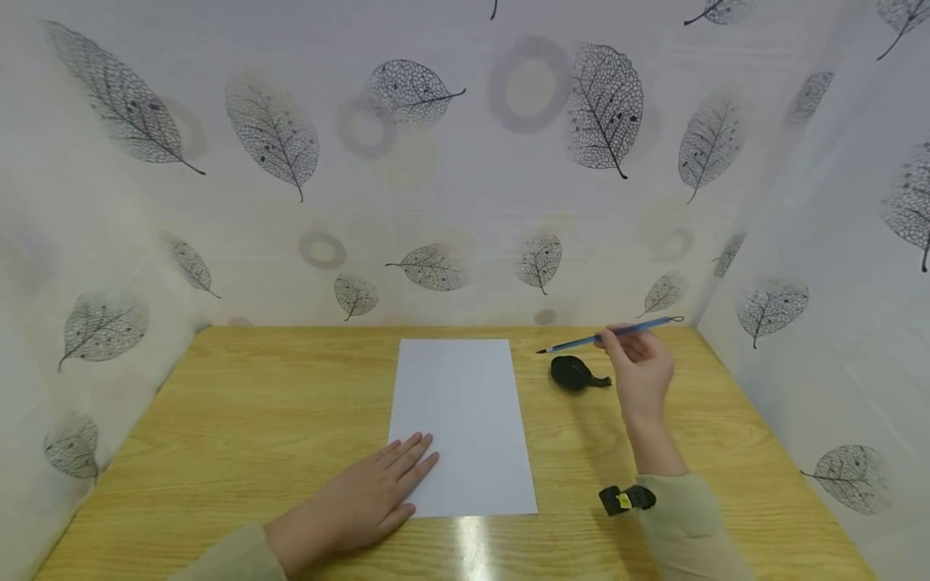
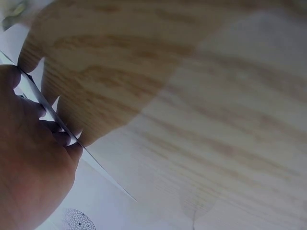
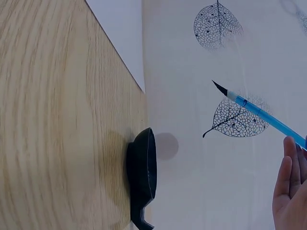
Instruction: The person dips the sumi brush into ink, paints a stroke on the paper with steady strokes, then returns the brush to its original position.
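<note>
My right hand (image 1: 641, 371) pinches a blue writing brush (image 1: 639, 326) by its shaft, held up off the table and slanting, its dark tip toward the left. In the right wrist view the brush (image 3: 261, 114) shows a pointed black tip and a white collar, with fingertips against the shaft. A small black ink dish (image 1: 571, 374) with a short handle sits on the table just below the brush. A blank white sheet of paper (image 1: 465, 411) lies in the middle. My left hand (image 1: 370, 492) rests with straight fingers on the paper's lower left edge.
The wooden table (image 1: 291, 403) is backed and flanked by a pale curtain (image 1: 465, 161) printed with leaves. A small black device with a yellow mark (image 1: 625, 500) is at the right sleeve. The sheet reaches almost to the table's far edge.
</note>
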{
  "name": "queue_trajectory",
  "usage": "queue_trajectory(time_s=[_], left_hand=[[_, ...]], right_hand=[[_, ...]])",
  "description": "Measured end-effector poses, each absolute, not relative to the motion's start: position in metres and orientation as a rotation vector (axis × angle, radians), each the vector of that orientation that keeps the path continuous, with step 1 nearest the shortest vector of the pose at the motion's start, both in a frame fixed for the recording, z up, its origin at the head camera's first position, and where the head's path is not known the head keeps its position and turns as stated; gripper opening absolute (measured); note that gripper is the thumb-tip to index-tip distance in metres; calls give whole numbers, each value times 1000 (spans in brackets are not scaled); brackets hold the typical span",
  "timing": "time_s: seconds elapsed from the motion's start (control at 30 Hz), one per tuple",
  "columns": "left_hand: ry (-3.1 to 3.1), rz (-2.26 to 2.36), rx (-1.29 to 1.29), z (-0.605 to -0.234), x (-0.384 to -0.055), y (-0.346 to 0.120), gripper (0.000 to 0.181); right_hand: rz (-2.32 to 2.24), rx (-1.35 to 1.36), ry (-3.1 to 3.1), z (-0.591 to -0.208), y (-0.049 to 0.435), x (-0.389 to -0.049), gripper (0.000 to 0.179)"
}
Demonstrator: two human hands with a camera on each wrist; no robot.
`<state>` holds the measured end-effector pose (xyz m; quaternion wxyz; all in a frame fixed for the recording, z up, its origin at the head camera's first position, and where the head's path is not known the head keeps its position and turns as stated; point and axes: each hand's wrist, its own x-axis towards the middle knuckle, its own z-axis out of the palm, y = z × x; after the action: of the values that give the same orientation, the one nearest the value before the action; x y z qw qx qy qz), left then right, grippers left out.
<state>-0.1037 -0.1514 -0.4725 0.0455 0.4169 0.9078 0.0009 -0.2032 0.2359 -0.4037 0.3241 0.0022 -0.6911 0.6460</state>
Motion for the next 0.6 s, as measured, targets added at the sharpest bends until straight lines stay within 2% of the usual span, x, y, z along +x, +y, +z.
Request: queue_trajectory(time_s=[0.6], left_hand=[[2790, 2, 1267, -471, -102, -150, 65]], right_hand=[[1765, 76, -1818, -402, 205, -206, 18]])
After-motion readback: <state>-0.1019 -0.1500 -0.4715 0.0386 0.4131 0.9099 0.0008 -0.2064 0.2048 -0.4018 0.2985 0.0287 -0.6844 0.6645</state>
